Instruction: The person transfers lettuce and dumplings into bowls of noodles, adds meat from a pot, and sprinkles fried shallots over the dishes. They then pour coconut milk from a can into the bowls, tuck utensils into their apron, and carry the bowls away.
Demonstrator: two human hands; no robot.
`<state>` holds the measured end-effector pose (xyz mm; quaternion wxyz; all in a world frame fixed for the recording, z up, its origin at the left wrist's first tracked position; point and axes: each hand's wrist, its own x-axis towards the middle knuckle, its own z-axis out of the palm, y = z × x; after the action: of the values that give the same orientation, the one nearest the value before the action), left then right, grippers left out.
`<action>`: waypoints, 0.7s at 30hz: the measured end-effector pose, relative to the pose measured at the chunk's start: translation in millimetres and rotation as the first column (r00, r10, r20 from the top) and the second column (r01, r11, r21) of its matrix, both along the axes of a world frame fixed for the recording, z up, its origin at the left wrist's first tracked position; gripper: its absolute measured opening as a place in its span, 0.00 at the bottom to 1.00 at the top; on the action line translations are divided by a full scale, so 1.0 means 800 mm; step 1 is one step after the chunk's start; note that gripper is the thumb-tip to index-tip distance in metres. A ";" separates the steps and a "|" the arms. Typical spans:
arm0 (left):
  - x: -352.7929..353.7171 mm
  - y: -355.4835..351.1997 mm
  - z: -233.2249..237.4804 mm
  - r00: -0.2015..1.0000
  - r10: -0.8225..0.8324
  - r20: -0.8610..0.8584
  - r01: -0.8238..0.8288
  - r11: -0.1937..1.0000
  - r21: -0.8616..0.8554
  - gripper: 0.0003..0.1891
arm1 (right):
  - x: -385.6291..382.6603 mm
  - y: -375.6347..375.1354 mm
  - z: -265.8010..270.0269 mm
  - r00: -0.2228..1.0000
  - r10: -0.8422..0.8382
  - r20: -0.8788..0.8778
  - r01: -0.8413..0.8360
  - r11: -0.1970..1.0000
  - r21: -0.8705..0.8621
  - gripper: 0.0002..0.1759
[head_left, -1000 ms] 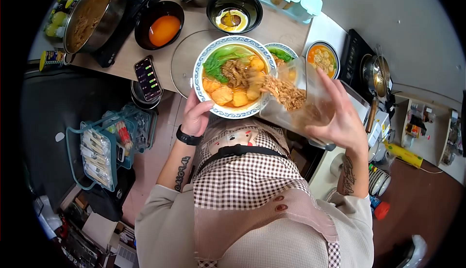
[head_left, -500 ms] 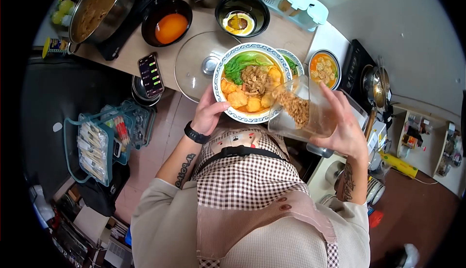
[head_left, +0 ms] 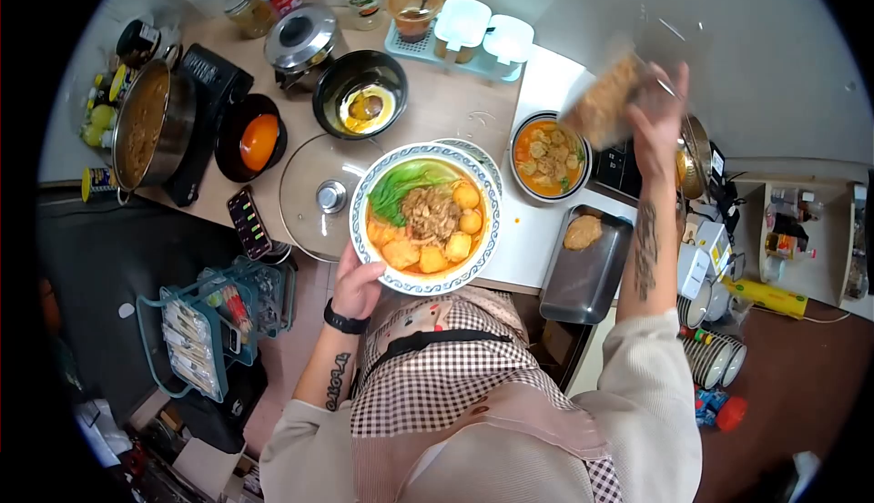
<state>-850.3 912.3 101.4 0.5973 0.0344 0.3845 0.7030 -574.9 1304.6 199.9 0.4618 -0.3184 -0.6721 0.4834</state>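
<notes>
My left hand (head_left: 358, 283) grips the near left rim of a bowl (head_left: 357, 221) with a blue patterned edge. In the bowl are leafy greens (head_left: 393, 195), minced meat (head_left: 431, 215) and golden fried pieces (head_left: 401, 253) in orange broth. My right hand (head_left: 657, 121) is raised at the right, its fingers wrapped round a clear plastic container (head_left: 669, 40). Brown crumbly bits (head_left: 604, 101) lie inside it, smeared by motion. Part of a second patterned bowl (head_left: 482, 159) shows behind the held one.
Below my right hand sit a steel-rimmed soup bowl (head_left: 588, 172) and a metal tray (head_left: 583, 280) with a brown lump in it. Leftward are a glass lid (head_left: 305, 216), a phone (head_left: 248, 221), two black bowls (head_left: 393, 73) and a large pot (head_left: 185, 130) on a black stove.
My right hand has swung the container up and right, away from above the bowl. The view has shifted, and the metal tray now shows. My left hand still grips the bowl.
</notes>
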 end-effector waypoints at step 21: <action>0.127 0.005 -0.030 0.925 -0.344 0.159 0.352 0.936 -0.019 0.38 | 0.180 -0.316 -0.076 0.778 -0.515 0.360 0.628 0.649 -0.430 0.15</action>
<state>-748.7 916.7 77.6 0.7410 0.0340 0.3415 0.5772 -431.0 1052.0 139.4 0.4131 -0.6766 -0.4203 0.4414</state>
